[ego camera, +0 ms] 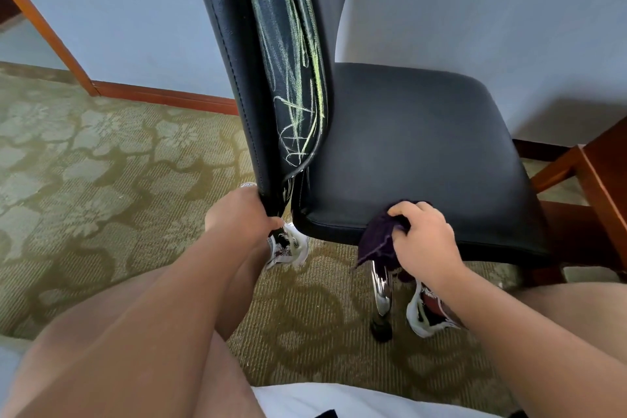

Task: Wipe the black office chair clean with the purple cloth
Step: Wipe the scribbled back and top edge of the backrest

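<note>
chair point(407, 146) back edge gripped by left hand point(242, 214); cloth point(378, 241) held by right hand point(424, 234) fingers point(402, 210) curled, pressed on seat edge.

The black office chair point(237, 61) runs off the top edge at 12 o'clock. The left hand point(237, 217) hides its fingertips behind the backrest's lower corner. The right hand point(424, 234) covers part of the purple cloth point(376, 243). Wooden furniture point(604, 187) is cropped at 3 o'clock.

Seat point(417, 146) top lies open; backrest point(237, 61) walls its left edge, wooden furniture point(604, 180) crowds its right, wall point(475, 10) stands far.
</note>
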Tool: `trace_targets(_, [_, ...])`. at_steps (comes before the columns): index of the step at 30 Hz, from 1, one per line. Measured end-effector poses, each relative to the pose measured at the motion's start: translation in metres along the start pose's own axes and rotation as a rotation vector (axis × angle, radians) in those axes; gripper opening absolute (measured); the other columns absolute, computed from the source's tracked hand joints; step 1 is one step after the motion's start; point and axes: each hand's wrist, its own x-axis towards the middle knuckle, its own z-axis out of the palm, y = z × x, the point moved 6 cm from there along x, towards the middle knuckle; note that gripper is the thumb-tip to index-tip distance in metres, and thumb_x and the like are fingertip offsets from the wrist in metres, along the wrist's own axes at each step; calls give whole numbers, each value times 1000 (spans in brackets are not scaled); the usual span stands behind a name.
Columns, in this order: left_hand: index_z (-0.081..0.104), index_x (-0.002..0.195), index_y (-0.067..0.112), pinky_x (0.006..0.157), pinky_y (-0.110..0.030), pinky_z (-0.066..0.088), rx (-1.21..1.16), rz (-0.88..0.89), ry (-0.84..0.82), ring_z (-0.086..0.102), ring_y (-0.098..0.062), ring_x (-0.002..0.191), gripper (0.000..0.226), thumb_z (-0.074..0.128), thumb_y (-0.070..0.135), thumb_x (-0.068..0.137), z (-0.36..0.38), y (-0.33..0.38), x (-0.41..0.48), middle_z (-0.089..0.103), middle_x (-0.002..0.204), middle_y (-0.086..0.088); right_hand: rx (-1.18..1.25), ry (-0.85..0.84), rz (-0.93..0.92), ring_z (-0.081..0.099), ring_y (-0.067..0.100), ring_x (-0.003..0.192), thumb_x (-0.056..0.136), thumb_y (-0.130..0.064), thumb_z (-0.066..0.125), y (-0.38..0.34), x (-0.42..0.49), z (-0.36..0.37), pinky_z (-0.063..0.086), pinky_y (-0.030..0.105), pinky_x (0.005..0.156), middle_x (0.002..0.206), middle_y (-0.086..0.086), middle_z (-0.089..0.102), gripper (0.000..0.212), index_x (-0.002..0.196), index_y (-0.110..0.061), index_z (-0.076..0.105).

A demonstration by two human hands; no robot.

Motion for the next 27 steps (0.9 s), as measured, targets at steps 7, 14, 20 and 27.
trace_targets(7, [62, 91, 30, 51, -26, 43, -1, 10, -18, 58, -13, 63, 31, 75, 51, 72, 3, -3, 8, 58, 75, 10, 149, 144, 61, 54, 26, 114, 94, -11, 53, -50, 36, 22, 41, 43, 98, 121, -1, 63, 31, 116, -23, 73])
trace_targets(14, [62, 90, 29, 46, -23, 33, -21, -11, -16, 53, -9, 60, 31, 76, 50, 72, -1, -8, 21, 55, 73, 10, -100, 24, -268, 34, 19, 142, 95, -44, 38, -114, 6, 73, 25, 54, 113, 150, -1, 45, 55, 145, -22, 48])
trace_targets(20, [62, 92, 31, 49, -25, 36, -69, 28, -5, 56, -12, 67, 25, 73, 43, 73, 0, -12, 29, 57, 79, 10, -204, 16, -567, 50, 18, 129, 86, -20, 69, -113, 12, 76, 39, 51, 103, 137, -7, 57, 47, 131, -27, 60])
trace_targets(27, [61, 97, 31, 55, -27, 40, -93, 49, 31, 58, -16, 73, 26, 73, 41, 77, -1, -13, 34, 57, 82, 11, -254, -203, -732, 33, 11, 141, 103, -33, 42, -111, 68, 74, 27, 43, 104, 150, -14, 45, 40, 143, -35, 45])
